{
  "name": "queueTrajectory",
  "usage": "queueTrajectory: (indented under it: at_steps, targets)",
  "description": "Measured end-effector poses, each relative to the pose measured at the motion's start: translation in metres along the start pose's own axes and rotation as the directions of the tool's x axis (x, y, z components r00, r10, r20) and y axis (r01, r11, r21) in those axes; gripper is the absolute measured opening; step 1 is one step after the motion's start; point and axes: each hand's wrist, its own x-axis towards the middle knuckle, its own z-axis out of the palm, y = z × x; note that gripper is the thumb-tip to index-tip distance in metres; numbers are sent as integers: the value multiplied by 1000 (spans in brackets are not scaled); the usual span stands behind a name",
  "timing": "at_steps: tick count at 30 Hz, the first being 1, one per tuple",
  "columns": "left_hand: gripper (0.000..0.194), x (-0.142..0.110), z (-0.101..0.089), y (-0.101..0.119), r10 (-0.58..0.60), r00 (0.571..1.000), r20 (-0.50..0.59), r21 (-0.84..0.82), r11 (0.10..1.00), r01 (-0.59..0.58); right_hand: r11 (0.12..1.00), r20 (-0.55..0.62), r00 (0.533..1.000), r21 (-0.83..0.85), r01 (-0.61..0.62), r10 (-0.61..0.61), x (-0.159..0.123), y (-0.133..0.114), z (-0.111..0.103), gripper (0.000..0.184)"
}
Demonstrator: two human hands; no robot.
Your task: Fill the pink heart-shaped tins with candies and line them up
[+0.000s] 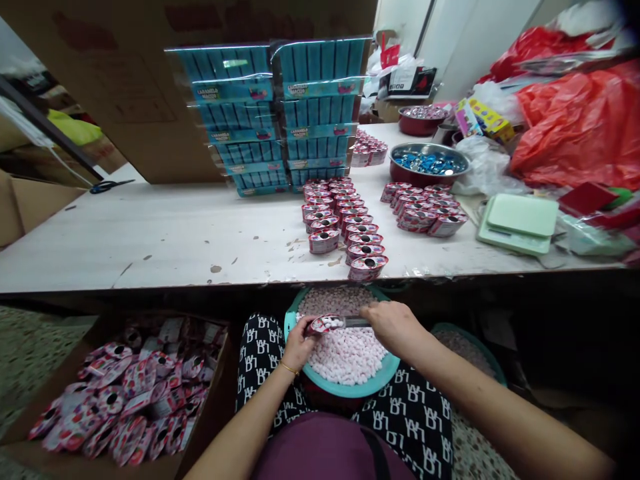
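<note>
My left hand point(298, 348) is closed around a small pink-and-red printed carton point(317, 327), tilted over the basin, with white pieces showing at its opening. In my right hand point(395, 325) is the handle end of a small scoop point(356, 322), whose other end meets the carton's opening. Directly below both hands sits a turquoise basin point(336, 389) between my knees, filled with small pale pink-white candies point(350, 360). The exact shape of the scoop is partly hidden by my fingers.
Rows of standing cartons point(364, 241) line the white table point(235, 247). Blue packs point(235, 120) stand behind them. To the right are a bowl of blue wrapped pieces point(431, 163) and a green scale point(520, 220). A cardboard box point(217, 380) of loose cartons is at lower left.
</note>
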Motion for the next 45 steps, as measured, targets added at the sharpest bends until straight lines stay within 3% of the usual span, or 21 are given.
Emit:
queueTrajectory:
  at_steps: [4,7,10,14,17,20,22,25,29,32,35,37,38,41,45]
  targets:
    - [33,1,-4,0,5,1000,14,-16,1000,-5,999,-27,999,-16,29,-29,-3,0,-5,21]
    - [33,2,-9,0,-8,999,-33,-114,993,4,999,-14,999,8,-36,36,-10,10,4,27]
    - [37,-5,-12,4,-36,999,-19,-276,961,29,987,57,988,69,-145,141,-18,23,30,33]
    - [42,-14,-13,23,-75,997,35,-385,919,83,952,108,976,224,-207,187,-26,29,76,33]
    - [43,3,-13,47,-50,998,-46,-375,927,29,915,127,971,331,-232,201,-30,23,103,32]
    - [42,47,-14,72,107,986,-125,-188,974,-130,892,137,971,386,-237,198,-32,17,115,32]
    - [38,83,-15,83,225,969,-99,7,974,-226,880,135,971,411,-237,198,-31,15,119,31]
    - [37,125,-11,90,298,950,-90,265,927,-266,864,123,973,446,-232,197,-25,15,123,33]
    - [66,131,-4,93,407,885,-224,538,809,-236,875,54,984,451,-175,169,-12,19,134,37]
    - [74,110,-1,104,553,819,-155,677,663,-320,877,-176,973,479,-49,151,-5,26,125,34]
    - [60,95,-1,120,605,796,-29,749,540,-384,904,-509,838,426,49,194,3,41,88,35]
    - [53,93,1,131,609,792,43,786,469,-403,949,-632,756,312,52,166,14,54,55,42]
    - [51,94,2,134,608,790,77,797,438,-415,968,-654,745,247,47,131,22,60,40,46]
    - [50,99,8,141,580,798,162,805,390,-447,993,-630,776,105,51,27,47,74,14,51]
    - [51,102,9,137,562,819,113,813,422,-402,994,-578,814,40,99,-58,69,81,19,47]
